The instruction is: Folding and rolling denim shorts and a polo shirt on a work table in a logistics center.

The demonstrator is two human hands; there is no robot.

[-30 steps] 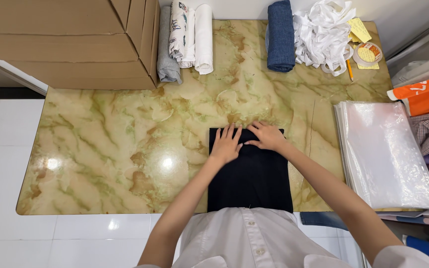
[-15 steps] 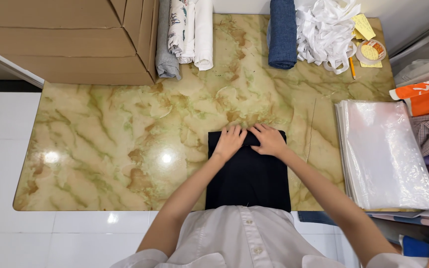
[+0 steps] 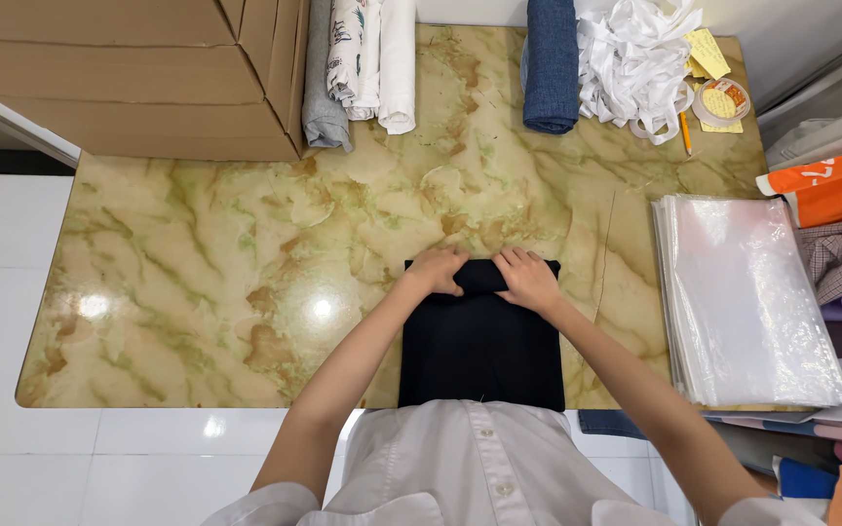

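- One person, seen from above, stands at the near edge of a marble-patterned table (image 3: 197, 263), wearing a white buttoned shirt.
- One dark folded garment (image 3: 480, 341) lies flat on the table's near edge, directly in front of the person.
- Two hands rest at the garment's far edge. The left hand (image 3: 438, 270) has its fingers curled over the fabric's top fold, gripping it. The right hand (image 3: 528, 280) does likewise, fingers bent around the same rolled edge.
- Four rolled fabrics lie along the table's far side: one grey roll (image 3: 322, 78), one white patterned roll (image 3: 355, 54), one plain white roll (image 3: 398, 63), and one blue denim roll (image 3: 550, 63).
- One heap of white ribbon (image 3: 635, 63) sits beside the denim roll.
- One tape roll (image 3: 721, 100) and one pencil (image 3: 684, 131) lie near the far right corner.
- One stack of clear plastic bags (image 3: 747, 302) sits at the right, well apart from the garment.
- One large cardboard box (image 3: 129, 78) occupies the far left corner.
- Compared with half a second ago, both hands have changed from lying flat on the cloth to curling around its far edge, which now looks rolled up.
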